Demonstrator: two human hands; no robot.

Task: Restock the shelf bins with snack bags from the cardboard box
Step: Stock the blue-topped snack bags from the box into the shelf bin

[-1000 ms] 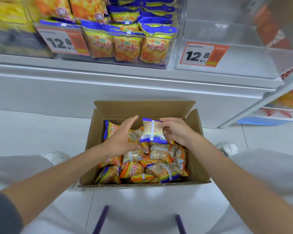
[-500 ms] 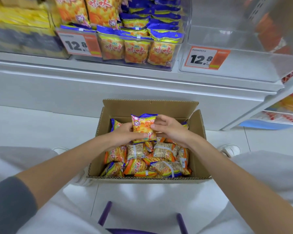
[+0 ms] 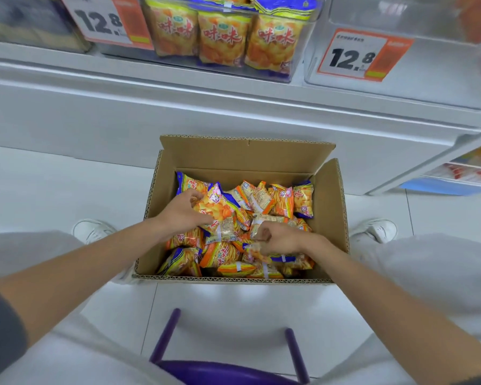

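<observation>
Evidently the picking step is in hand: both hands are down in the cardboard box (image 3: pixel 247 154), which stands open on the floor just below the shelf, full of small snack bags lying in a loose heap.

The left hand (image 3: pixel 182 213) has its fingers curled round the left edge of an orange bag (image 3: pixel 220 211), which sits tilted on top of the heap. The right hand (image 3: pixel 279 240) is turned knuckles up with the fingers closed tightly into the pile, and it seems to pinch a second bag (image 3: pixel 252 250); this part is blurred, so I cannot say how firm that hold is.

I think the next move is to lift both bags free without dragging their neighbours, then raise them to the shelf. The clear bin (image 3: pixel 417 68) on the right looks empty, while the middle bin (image 3: pixel 222 40) already holds upright bags, so the empty one probably needs them, set standing with the face forward.
</observation>
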